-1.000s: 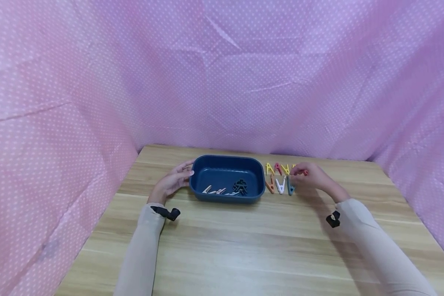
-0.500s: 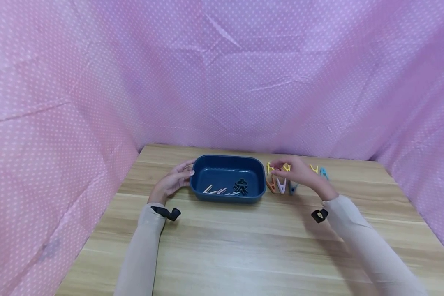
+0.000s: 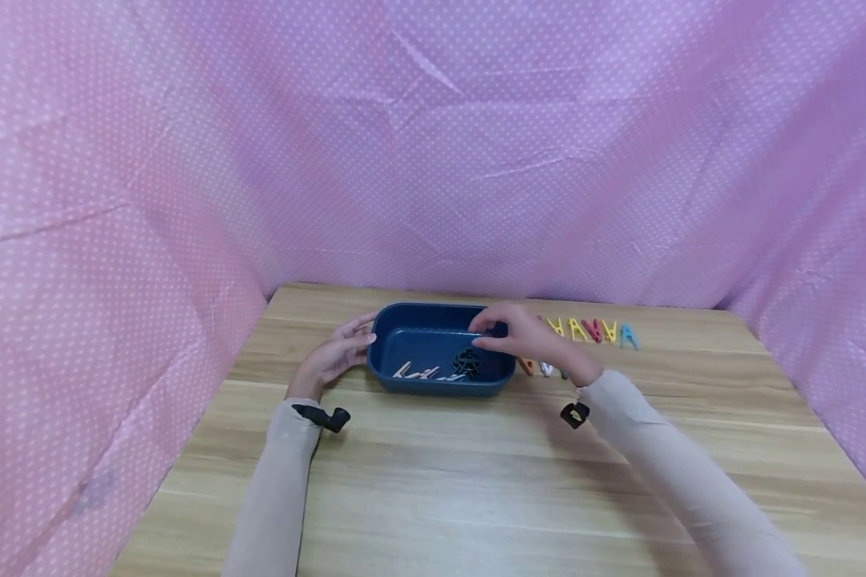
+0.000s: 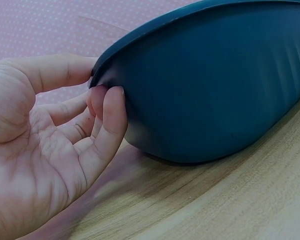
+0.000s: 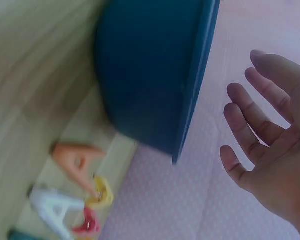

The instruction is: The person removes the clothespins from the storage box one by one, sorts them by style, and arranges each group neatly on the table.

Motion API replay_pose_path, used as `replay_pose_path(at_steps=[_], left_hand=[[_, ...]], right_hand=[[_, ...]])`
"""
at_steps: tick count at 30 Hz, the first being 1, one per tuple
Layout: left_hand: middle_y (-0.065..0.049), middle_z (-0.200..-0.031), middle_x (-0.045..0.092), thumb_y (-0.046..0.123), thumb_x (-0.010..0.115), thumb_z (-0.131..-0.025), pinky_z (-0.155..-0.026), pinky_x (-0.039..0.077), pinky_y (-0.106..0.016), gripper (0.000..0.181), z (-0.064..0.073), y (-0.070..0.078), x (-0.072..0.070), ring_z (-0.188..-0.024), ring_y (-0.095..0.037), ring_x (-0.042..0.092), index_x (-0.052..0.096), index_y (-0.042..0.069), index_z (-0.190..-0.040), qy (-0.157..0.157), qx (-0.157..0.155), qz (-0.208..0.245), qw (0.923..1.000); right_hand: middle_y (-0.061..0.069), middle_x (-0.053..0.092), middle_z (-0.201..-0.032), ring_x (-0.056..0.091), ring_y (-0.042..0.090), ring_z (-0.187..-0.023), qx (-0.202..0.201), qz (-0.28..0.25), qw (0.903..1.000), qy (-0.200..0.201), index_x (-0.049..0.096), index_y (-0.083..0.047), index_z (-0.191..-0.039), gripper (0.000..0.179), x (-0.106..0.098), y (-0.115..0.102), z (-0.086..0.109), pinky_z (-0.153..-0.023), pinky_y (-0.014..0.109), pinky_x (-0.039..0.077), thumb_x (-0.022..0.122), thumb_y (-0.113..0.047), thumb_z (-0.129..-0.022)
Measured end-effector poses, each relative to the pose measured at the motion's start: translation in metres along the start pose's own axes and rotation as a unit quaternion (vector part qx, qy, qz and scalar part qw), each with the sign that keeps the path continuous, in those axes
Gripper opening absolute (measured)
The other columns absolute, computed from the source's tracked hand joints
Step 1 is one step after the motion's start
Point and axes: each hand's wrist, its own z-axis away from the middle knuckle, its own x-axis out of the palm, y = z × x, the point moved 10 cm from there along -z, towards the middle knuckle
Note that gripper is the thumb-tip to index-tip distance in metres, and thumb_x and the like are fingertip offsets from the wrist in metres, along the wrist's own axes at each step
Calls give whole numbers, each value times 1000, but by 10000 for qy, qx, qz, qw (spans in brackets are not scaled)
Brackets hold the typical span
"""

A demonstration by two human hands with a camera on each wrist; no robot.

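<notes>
My left hand (image 3: 341, 351) grips the left end of a dark blue plastic tub (image 4: 200, 90), thumb and fingers at its rim in the left wrist view. Over the tub's right end hovers my right hand (image 3: 523, 335); its fingers are spread, with nothing visible between them in the right wrist view. Inside the tub lie several pale clothespins (image 3: 422, 373) and a cluster of dark green clothespins (image 3: 466, 363). To its right, a row of clothespins includes a red clothespin (image 3: 592, 330) and a light blue clothespin (image 3: 629, 336). My right hand and forearm partly hide this group.
Nearer the tub, an orange clothespin (image 5: 77, 162) and a white clothespin (image 5: 55, 207) lie on the wooden table (image 3: 433, 473). A pink dotted cloth (image 3: 433, 160) hangs behind the table and along both sides.
My right hand has moved left from the clothespins to above the tub, uncovering the right part of the back row. The left hand stays at the tub's rim.
</notes>
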Motion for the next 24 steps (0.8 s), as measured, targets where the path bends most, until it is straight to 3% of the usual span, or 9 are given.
replay_pose_path(at_steps=[4,10,24], left_hand=[[-2,-122,62,-1,44,-106,-83,57,-31,60,2,1,0,-100,-13,65,21,3,-161,-36,94,-28,9999],[0,-121,62,1,44,-106,-83,57,-31,60,1,3,3,-99,-12,65,20,2,-161,-72,150,-71,9998],[0,-118,62,0,44,-106,-83,57,-30,60,4,2,3,-99,-11,64,19,1,-161,-45,94,-7,9999]], right_hand=[[12,75,-108,67,26,-103,-301,89,9995,-48,75,-4,-108,19,13,-12,-9,-94,50,54,77,-12,-91],[8,75,-106,66,26,-103,-308,303,9990,-86,76,-4,-106,19,30,-13,-18,-98,50,50,77,-16,-91],[4,71,-112,50,27,-109,265,746,9964,-296,81,-15,-102,12,75,-5,-24,-100,57,32,78,-20,-91]])
